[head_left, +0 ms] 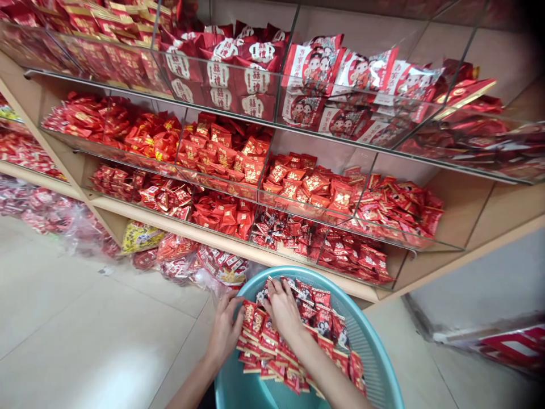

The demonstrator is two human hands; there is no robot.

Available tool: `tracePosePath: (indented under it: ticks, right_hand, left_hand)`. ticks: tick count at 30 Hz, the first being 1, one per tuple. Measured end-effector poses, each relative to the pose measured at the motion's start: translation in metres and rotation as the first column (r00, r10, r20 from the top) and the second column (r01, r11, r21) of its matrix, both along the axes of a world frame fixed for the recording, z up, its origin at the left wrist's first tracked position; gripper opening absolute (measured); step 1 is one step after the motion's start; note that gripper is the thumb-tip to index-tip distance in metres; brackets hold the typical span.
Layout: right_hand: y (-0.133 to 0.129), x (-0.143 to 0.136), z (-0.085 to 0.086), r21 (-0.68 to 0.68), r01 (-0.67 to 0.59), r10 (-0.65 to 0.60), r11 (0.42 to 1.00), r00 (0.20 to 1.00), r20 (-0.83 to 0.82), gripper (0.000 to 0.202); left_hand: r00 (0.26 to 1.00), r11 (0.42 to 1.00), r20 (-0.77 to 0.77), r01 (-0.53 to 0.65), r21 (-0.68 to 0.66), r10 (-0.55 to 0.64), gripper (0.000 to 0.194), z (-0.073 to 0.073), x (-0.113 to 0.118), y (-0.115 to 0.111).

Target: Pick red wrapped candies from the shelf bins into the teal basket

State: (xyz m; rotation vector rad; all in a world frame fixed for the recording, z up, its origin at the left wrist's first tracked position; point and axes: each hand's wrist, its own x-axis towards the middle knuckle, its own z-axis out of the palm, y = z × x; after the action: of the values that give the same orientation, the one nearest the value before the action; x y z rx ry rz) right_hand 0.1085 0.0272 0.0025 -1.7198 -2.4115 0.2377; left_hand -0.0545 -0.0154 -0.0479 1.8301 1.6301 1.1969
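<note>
Teal basket [385, 352] stands nearest; over its left side, the left hand [225, 325] curls half-open, hold unclear; beside it inside, red packets [269, 343], probably light, slippery, best pinched by their ends; right hand [283, 309] loosely spread atop them, hold unclear.

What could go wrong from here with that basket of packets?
Mixing: red-gold packets and black-white-printed packets share the teal basket and might get muddled. Spilling: packets beside the left hand, near the basket's edge, could slip onto the floor. The right hand might crumple packets beneath it.
</note>
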Motion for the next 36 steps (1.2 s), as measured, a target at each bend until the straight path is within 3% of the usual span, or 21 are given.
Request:
tracePosePath:
  ticks: [6, 10, 13, 17, 21, 25, 29, 36]
  right_hand:
    - [-0.006, -0.001, 0.002, 0.039, 0.018, -0.021, 0.999, 0.998, 0.067, 0.041]
    - [-0.004, 0.001, 0.017, 0.12, 0.054, -0.063, 0.991, 0.996, 0.069, 0.038]
    - [0.016, 0.006, 0.039, 0.199, 0.031, -0.024, 0.98, 0.999, -0.038, 0.035]
    - [0.07, 0.013, 0.058, 0.186, 0.06, -0.01, 0.981, 0.966, -0.257, 0.028]
    - [0.128, 0.009, 0.049, 0.084, 0.078, -0.044, 0.993, 0.936, -0.349, 0.018]
    - [0.157, 0.003, 0.028, -0.024, 0.066, -0.07, 0.997, 0.902, -0.427, 0.009]
    - [0.162, 0.005, 0.021, -0.019, 0.067, -0.066, 0.998, 0.828, -0.557, 0.017]
    - [0.149, 0.024, 0.036, -0.008, 0.078, -0.053, 0.997, 0.596, -0.801, 0.025]
  left_hand:
    - [1.0, 1.0, -0.002, 0.004, 0.003, -0.004, 0.022, -0.002, 0.0, 0.0]
    - [1.0, 1.0, -0.002, 0.013, 0.0, -0.013, 0.024, -0.003, 0.0, 0.002]
    - [1.0, 1.0, -0.003, 0.018, -0.008, -0.018, 0.024, -0.004, -0.001, 0.003]
    - [1.0, 1.0, -0.002, 0.018, -0.017, -0.018, 0.023, -0.005, -0.001, 0.001]
    - [1.0, 1.0, -0.002, 0.002, -0.017, -0.002, 0.023, -0.006, -0.001, -0.001]
    - [1.0, 1.0, -0.004, -0.008, -0.016, 0.008, 0.023, -0.006, -0.001, 0.0]
    - [1.0, 1.0, -0.002, -0.01, -0.02, 0.01, 0.023, -0.009, -0.002, -0.001]
    - [1.0, 1.0, 0.007, -0.004, -0.027, 0.004, 0.024, -0.009, -0.002, 0.0]
